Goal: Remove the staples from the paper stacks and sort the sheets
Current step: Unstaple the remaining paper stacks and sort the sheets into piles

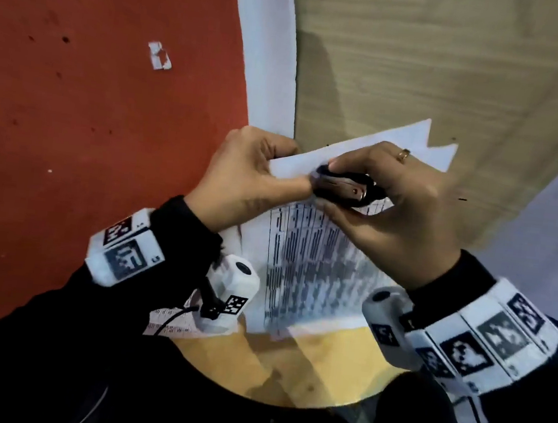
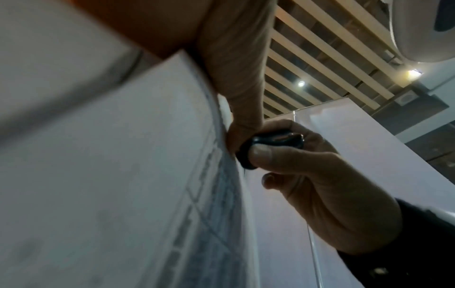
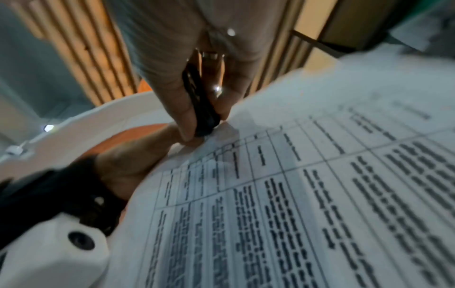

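L hand (image 1: 251, 170) fingers pinch paper stack (image 1: 313, 266) corner | R hand (image 1: 395, 206) fingers clamp staple remover (image 1: 342, 188), touching L thumb

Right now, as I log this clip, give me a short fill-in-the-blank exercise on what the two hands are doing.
1. The right hand grips a black ____ remover.
2. The left hand pinches the ____ of the printed paper stack.
3. A ring sits on a finger of the ____ hand.
4. A torn paper scrap lies on the ____ floor.

Missing words: staple; corner; right; red
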### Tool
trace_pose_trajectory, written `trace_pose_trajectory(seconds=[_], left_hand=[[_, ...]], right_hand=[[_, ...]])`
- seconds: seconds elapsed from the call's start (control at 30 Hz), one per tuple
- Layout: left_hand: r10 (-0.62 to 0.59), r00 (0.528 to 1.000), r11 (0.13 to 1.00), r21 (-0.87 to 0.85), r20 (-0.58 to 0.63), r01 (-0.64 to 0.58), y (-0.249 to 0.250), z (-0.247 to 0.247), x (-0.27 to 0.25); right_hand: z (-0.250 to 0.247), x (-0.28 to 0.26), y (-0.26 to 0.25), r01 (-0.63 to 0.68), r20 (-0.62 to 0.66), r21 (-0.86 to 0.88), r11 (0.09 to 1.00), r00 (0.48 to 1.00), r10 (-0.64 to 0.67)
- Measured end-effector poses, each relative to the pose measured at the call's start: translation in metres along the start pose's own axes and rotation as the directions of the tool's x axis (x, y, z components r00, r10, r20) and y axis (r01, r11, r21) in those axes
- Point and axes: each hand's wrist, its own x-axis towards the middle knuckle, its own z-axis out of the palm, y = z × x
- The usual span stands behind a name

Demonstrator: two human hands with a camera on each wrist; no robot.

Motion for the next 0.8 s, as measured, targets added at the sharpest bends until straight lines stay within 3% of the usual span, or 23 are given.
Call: trace_pose_trajectory(seconds=[0.1,0.2,0.37,0.57,0.8], left_hand=[[0.025,0.997,0.986,0.164,-0.073,-0.013,-0.004,-0.002,0.003],[-0.008,0.997,0.986,0.166,-0.081,0.021,-0.01,-0.012,0.006],[-0.091,0.996,0.994,0.062,0.023,0.089,-0.021,-0.011,0.017],[-0.221,0.955,0.975,0.008,0.196,0.224,-0.045,-0.002,0.029],[-0.294,0.907,0.945,-0.049,0.301,0.323,-0.057,-0.001,0.036]], right_hand=[[0.0,-0.001,0.008,0.033,-0.084,-0.118,0.992,0.996,-0.043],[-0.005,-0.002,0.027,-0.031,-0.116,-0.148,0.988,0.993,0.014],[0.013,-0.004,0.049,-0.077,0.001,-0.124,0.989,0.997,0.078],[0.038,0.001,0.077,0.002,0.183,-0.132,0.991,0.983,0.023],[0.044,-0.001,0.084,0.032,0.194,-0.006,0.999,0.981,-0.03]])
